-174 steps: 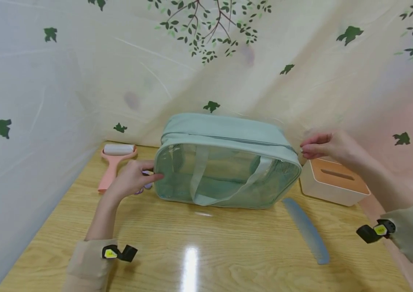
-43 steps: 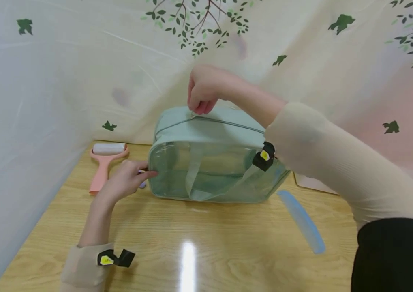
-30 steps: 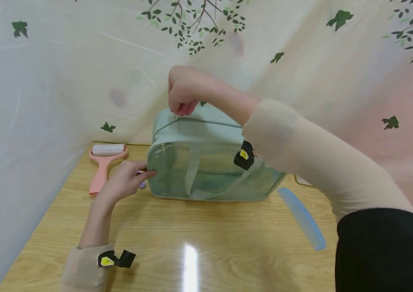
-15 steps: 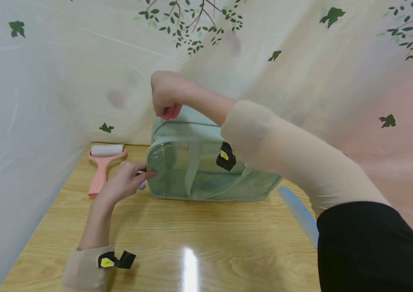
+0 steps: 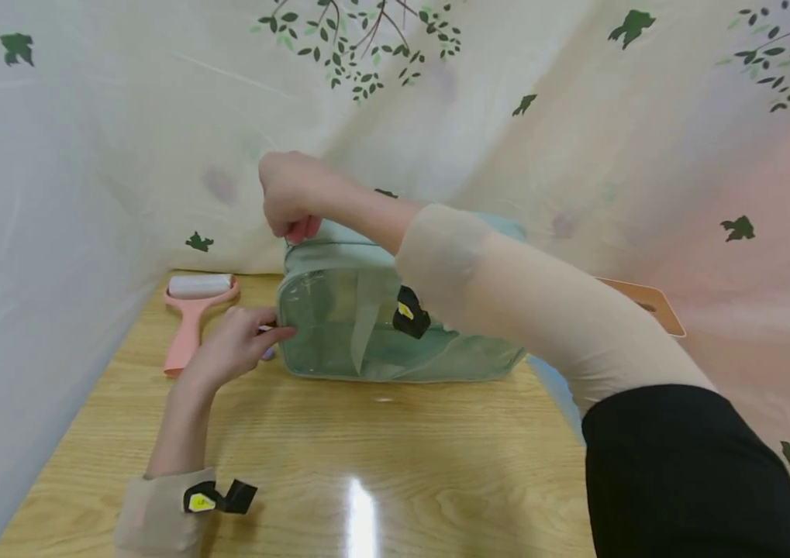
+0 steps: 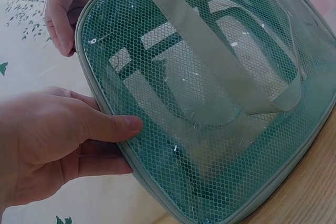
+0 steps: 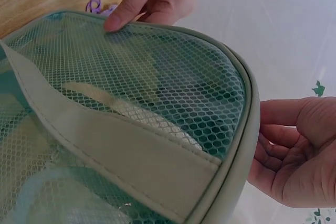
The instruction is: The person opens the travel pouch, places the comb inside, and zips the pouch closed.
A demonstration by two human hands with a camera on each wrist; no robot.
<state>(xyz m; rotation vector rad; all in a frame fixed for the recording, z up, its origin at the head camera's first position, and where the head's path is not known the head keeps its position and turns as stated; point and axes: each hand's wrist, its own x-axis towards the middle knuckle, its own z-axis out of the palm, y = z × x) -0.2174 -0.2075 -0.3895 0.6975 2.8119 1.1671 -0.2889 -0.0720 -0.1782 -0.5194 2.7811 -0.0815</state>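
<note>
A pale green toiletry bag (image 5: 318,341) with a clear, mesh-patterned front and a fabric strap handle (image 5: 364,325) stands on the wooden table. My left hand (image 5: 230,345) grips its left edge, thumb on the front panel; the left wrist view shows that thumb on the clear panel (image 6: 210,98). At the bag's top left corner, my right hand (image 5: 293,194) has curled fingers pinching the zipper pull, which the fingers mostly hide. The zipper line (image 5: 346,243) runs along the top to the right. In the right wrist view, the right hand (image 7: 304,150) is beside the bag's edge.
A pink lint roller (image 5: 188,325) lies left of the bag. Behind my left fingers is a small purple thing with loops (image 7: 94,4). A blue comb (image 5: 553,384) and a tissue box with a wooden lid (image 5: 653,306) are partly covered by my right arm.
From the bag's right end, my right hand has travelled left along the top with the zipper pull to the left corner, drawing the zipper shut behind it. My left hand keeps its grip.
</note>
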